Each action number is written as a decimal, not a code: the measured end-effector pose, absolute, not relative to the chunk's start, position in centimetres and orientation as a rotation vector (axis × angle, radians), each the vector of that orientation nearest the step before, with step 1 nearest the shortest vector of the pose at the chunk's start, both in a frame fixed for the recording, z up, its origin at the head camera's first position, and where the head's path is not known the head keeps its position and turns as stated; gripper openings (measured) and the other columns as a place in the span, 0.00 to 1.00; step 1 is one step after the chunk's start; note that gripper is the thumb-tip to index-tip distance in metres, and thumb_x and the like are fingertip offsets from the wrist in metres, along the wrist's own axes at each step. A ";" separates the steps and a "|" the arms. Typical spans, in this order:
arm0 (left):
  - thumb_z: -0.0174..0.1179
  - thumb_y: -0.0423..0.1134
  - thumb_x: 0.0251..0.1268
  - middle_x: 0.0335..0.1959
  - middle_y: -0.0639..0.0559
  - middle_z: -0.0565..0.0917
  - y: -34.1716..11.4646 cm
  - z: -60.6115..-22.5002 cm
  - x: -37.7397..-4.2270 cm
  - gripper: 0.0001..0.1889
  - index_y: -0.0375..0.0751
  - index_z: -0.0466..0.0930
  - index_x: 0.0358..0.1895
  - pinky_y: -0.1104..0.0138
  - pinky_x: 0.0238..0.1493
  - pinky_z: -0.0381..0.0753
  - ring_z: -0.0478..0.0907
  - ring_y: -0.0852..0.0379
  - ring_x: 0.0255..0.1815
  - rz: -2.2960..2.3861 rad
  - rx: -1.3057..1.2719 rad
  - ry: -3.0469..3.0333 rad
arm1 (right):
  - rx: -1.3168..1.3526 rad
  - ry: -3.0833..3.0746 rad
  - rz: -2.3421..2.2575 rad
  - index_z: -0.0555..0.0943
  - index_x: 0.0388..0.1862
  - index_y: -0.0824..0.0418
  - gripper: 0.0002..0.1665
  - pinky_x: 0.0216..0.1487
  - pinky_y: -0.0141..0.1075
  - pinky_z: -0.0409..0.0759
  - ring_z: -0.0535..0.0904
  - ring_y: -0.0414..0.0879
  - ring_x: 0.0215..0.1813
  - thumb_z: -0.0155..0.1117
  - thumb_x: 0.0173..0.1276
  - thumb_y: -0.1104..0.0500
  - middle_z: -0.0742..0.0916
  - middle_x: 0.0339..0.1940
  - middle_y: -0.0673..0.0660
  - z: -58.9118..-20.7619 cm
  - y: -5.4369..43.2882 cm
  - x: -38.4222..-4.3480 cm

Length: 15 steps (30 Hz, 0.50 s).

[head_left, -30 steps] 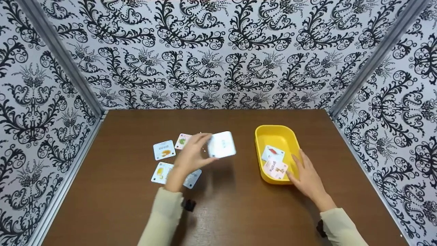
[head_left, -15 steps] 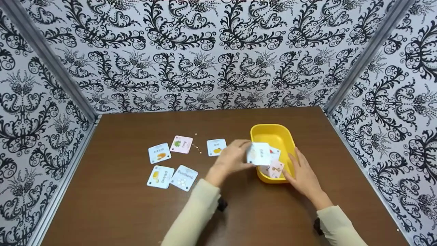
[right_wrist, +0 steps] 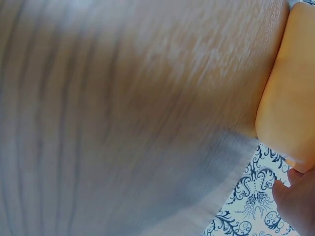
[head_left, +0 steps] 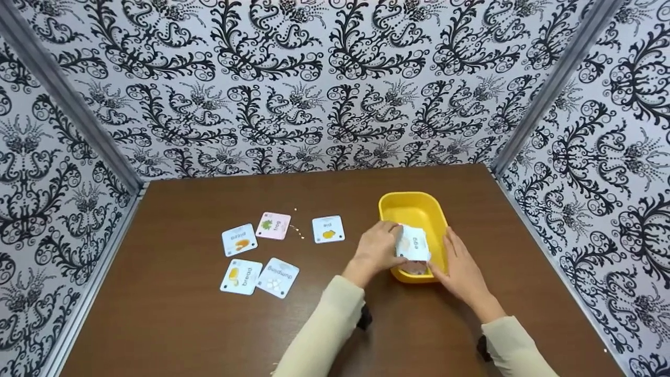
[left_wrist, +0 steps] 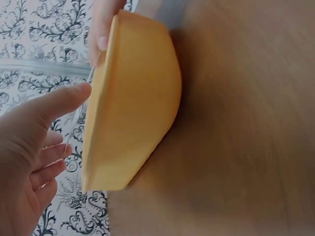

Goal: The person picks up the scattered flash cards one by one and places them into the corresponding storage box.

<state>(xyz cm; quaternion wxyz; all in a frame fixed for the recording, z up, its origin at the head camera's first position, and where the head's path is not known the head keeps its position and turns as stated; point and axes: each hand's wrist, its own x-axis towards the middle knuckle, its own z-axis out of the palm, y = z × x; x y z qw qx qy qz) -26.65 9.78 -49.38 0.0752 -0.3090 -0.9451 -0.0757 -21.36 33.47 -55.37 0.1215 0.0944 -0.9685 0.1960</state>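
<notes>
In the head view my left hand (head_left: pixel 376 251) pinches a white card marked "egg" (head_left: pixel 413 242) over the yellow plastic tray (head_left: pixel 387 201). The left wrist view has the card edge-on, with the thumb on one face and the fingers behind, right at the tray's rim. My right hand (head_left: pixel 467 272) rests along the tray's right side, its fingers fairly straight and its thumb tip over the near rim by the card's corner. Other cards in the tray are mostly hidden beneath the egg card.
On the brown table (head_left: pixel 172 314) lie cards marked pizza (head_left: pixel 239 240), frog (head_left: pixel 273 225), pie (head_left: pixel 328 229), bread (head_left: pixel 241 276) and dumpling (head_left: pixel 278 277); bread and dumpling meet at their edges. Small pale crumbs (head_left: pixel 296 229) lie beside the frog card. Patterned walls (head_left: pixel 314 104) enclose the table.
My left hand has carried the egg card rightward from above the table to over the tray and lowered it. My right hand has stayed at the tray. The head view has shifted slightly.
</notes>
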 end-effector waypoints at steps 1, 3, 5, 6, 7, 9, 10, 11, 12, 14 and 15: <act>0.70 0.64 0.53 0.63 0.54 0.79 9.9 -49.6 -26.6 0.39 0.46 0.74 0.65 0.67 0.70 0.72 0.73 0.57 0.65 -0.207 -0.925 -2.832 | 0.280 -2.826 0.570 0.60 0.75 0.75 0.47 0.76 0.60 0.61 0.57 0.64 0.79 0.62 0.69 0.45 0.57 0.81 0.68 -55.4 33.4 -21.4; 0.69 0.66 0.52 0.63 0.55 0.79 10.0 -50.0 -26.6 0.40 0.47 0.73 0.65 0.67 0.72 0.69 0.73 0.56 0.66 -0.162 -0.924 -2.833 | 0.293 -2.819 0.557 0.60 0.74 0.75 0.47 0.75 0.60 0.61 0.57 0.65 0.79 0.62 0.69 0.46 0.58 0.81 0.69 -55.5 33.2 -21.4; 0.68 0.67 0.53 0.64 0.55 0.78 9.9 -50.3 -26.6 0.40 0.49 0.72 0.66 0.65 0.75 0.65 0.71 0.56 0.68 -0.133 -0.920 -2.845 | 0.307 -2.807 0.551 0.62 0.73 0.76 0.46 0.75 0.60 0.61 0.58 0.65 0.78 0.63 0.68 0.47 0.59 0.80 0.69 -55.6 33.1 -21.4; 0.67 0.67 0.53 0.65 0.55 0.78 9.8 -50.5 -26.6 0.40 0.49 0.72 0.66 0.63 0.77 0.64 0.71 0.55 0.70 -0.137 -0.921 -2.850 | 0.314 -2.800 0.549 0.62 0.73 0.76 0.45 0.75 0.60 0.62 0.58 0.65 0.78 0.64 0.68 0.47 0.60 0.80 0.69 -55.6 33.1 -21.5; 0.67 0.67 0.54 0.66 0.55 0.77 9.7 -50.6 -26.6 0.41 0.50 0.71 0.67 0.62 0.77 0.62 0.70 0.55 0.71 -0.139 -0.919 -2.856 | 0.318 -2.794 0.548 0.63 0.72 0.75 0.45 0.75 0.60 0.62 0.58 0.65 0.78 0.64 0.68 0.48 0.60 0.80 0.70 -55.6 33.1 -21.5; 0.66 0.67 0.55 0.69 0.55 0.75 9.3 -50.7 -26.6 0.42 0.50 0.69 0.70 0.60 0.79 0.60 0.67 0.54 0.74 -0.174 -0.915 -2.865 | 0.325 -2.775 0.539 0.65 0.71 0.75 0.44 0.74 0.61 0.63 0.59 0.65 0.77 0.64 0.67 0.48 0.61 0.79 0.70 -55.6 33.1 -21.5; 0.65 0.67 0.56 0.70 0.55 0.74 9.1 -50.7 -26.6 0.42 0.51 0.68 0.71 0.59 0.79 0.60 0.67 0.54 0.74 -0.198 -0.913 -2.865 | 0.325 -2.769 0.535 0.65 0.71 0.75 0.43 0.74 0.60 0.63 0.60 0.65 0.77 0.64 0.67 0.48 0.61 0.79 0.70 -55.6 33.2 -21.5; 0.65 0.67 0.56 0.71 0.54 0.74 8.9 -50.7 -26.6 0.43 0.50 0.68 0.72 0.58 0.79 0.59 0.66 0.54 0.75 -0.228 -0.914 -2.858 | 0.324 -2.764 0.528 0.65 0.71 0.74 0.43 0.74 0.60 0.64 0.60 0.65 0.77 0.64 0.67 0.48 0.62 0.79 0.70 -55.6 33.2 -21.5; 0.65 0.67 0.56 0.72 0.54 0.73 8.6 -50.7 -26.6 0.43 0.50 0.67 0.73 0.58 0.79 0.59 0.66 0.53 0.75 -0.253 -0.912 -2.853 | 0.324 -2.759 0.521 0.66 0.71 0.74 0.43 0.74 0.60 0.64 0.60 0.65 0.77 0.64 0.67 0.48 0.62 0.78 0.70 -55.6 33.3 -21.5; 0.65 0.67 0.56 0.73 0.53 0.72 7.8 -50.6 -26.5 0.44 0.50 0.66 0.74 0.58 0.80 0.58 0.65 0.52 0.76 -0.313 -0.907 -2.846 | 0.322 -2.760 0.506 0.66 0.71 0.73 0.42 0.73 0.61 0.64 0.60 0.66 0.77 0.63 0.67 0.48 0.62 0.78 0.71 -55.6 33.4 -21.5; 0.65 0.67 0.56 0.73 0.53 0.71 7.4 -50.6 -26.5 0.44 0.50 0.66 0.74 0.58 0.80 0.57 0.65 0.52 0.76 -0.336 -0.901 -2.839 | 0.319 -2.765 0.504 0.65 0.72 0.73 0.42 0.73 0.61 0.64 0.60 0.66 0.77 0.63 0.68 0.48 0.62 0.78 0.71 -55.6 33.5 -21.4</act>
